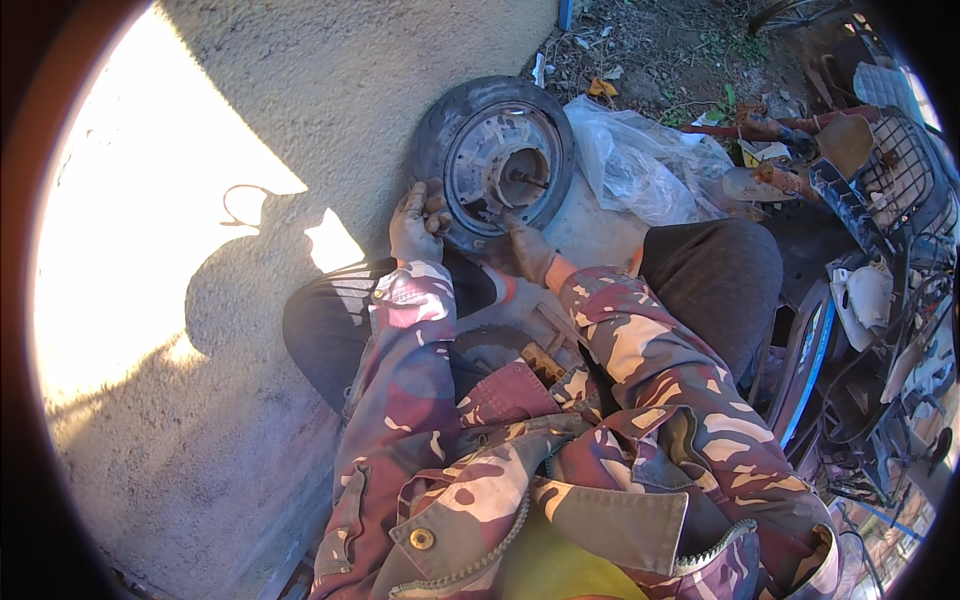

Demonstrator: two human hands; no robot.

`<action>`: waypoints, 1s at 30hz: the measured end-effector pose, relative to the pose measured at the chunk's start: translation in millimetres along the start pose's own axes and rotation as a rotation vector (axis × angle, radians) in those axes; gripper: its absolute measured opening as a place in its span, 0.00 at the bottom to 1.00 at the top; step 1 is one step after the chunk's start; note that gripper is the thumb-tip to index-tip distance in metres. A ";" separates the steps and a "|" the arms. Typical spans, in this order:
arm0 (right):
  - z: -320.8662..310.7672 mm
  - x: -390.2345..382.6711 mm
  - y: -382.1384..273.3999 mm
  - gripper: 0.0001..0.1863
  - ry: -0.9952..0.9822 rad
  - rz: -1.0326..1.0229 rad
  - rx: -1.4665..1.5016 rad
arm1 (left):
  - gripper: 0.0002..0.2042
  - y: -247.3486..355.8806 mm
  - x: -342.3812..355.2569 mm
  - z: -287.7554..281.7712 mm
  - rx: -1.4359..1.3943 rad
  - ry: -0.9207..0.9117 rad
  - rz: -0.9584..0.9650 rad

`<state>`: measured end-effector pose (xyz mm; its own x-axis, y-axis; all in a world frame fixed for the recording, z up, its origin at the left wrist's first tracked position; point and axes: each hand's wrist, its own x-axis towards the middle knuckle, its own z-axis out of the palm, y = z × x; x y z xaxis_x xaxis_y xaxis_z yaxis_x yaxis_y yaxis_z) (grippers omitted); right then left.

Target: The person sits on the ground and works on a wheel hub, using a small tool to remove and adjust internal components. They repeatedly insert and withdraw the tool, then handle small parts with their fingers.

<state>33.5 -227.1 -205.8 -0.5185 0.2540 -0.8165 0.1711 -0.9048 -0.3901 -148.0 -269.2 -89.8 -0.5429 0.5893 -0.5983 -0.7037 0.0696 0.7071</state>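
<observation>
A small scooter wheel (487, 150) stands tilted in front of me, its black tyre around a dusty metal hub. The hub has a round hollow, and a short axle sticks out of it. At the tyre's lower left side, my left hand (416, 224) is closed, fingers curled against the edge. My right hand (530, 250) grips the wheel's lower rim, with its fingertips partly hidden behind the hub's edge. Both hands look dark with dirt. Camouflage sleeves cover my forearms, and my bent legs lie on either side below the wheel.
Crumpled clear plastic sheeting (645, 165) lies right of the wheel. A heap of scrap parts fills the right side, including a black wire basket (905, 165) and a blue-striped curved rim (808, 365). A rough plastered wall (270, 330) rises close on the left.
</observation>
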 end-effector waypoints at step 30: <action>-5.1 -46.5 -18.4 0.30 0.162 -0.120 -0.446 | 0.13 -8.1 -6.1 12.6 0.004 0.004 0.012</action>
<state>58.7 -220.5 -162.8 -0.4254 0.4293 -0.7968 0.4787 -0.6405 -0.6006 -133.2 -263.2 -87.2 -0.5534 0.5871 -0.5908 -0.6952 0.0651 0.7159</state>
